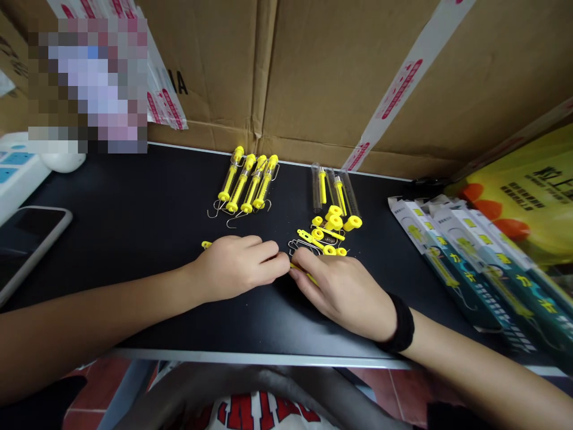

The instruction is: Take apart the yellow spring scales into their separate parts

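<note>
My left hand [237, 266] and my right hand [342, 286] meet fingertip to fingertip on the black table [134, 221]. Both are closed in a pinch on a thin yellow rod-like part [301, 272] between them. A yellow end [206, 244] sticks out left of my left hand. Just behind my right hand lies a small pile of loose yellow caps, rods and wire hooks [329, 230]. Several clear tubes [333, 188] lie behind that pile. Several assembled yellow-and-clear pieces with hooks [246, 182] lie in a row further back left.
Printed packages [474, 263] are fanned out at the right, with a yellow bag [528, 191] behind them. Taped cardboard boxes [335, 77] wall the back. A phone [22, 245] and a white device [18, 170] lie at the left. The table's front edge [250, 357] is near me.
</note>
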Available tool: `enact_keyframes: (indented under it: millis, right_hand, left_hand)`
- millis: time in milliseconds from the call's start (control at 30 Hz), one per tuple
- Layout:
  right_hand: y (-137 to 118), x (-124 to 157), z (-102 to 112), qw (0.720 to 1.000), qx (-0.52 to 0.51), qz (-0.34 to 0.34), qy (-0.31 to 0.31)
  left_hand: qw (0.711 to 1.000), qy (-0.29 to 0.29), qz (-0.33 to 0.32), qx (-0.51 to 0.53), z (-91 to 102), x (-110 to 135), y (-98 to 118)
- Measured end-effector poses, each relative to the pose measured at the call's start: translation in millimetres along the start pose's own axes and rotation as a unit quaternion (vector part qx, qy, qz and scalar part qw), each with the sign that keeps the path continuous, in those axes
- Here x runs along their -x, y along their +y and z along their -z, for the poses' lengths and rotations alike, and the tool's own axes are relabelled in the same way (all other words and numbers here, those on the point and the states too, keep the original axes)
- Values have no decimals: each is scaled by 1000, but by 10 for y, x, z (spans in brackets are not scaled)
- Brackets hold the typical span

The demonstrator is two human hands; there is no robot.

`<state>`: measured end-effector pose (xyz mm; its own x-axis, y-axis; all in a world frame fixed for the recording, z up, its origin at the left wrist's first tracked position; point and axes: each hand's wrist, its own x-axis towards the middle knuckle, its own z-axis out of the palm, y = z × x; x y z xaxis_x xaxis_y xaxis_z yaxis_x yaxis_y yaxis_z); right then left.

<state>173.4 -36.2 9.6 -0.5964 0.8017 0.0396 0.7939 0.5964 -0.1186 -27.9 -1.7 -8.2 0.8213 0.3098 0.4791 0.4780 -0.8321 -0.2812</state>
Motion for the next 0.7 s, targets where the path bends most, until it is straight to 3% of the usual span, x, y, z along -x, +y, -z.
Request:
enact_keyframes:
  millis: [233,367,467,567,700]
  right_hand:
    - [10,-22,40,978,-197,-37,-56]
    - [60,-36,27,940,-335,-42,-44]
    - [98,-54,-4,908,-415,-43,-24]
    - [120,-58,-24,900,-434,-35,-1]
    - [132,-48,-28,913,-408,-21,13]
  left_hand:
    - [999,1,-23,-25,12,-3,6]
    - [1000,-10,-15,9,-13,9,-32]
    - [995,-21,38,93,-44,21,-60]
    - [979,-29,100,173,-58,17,-67]
    - [961,-37,137,237,-49,-3,-60]
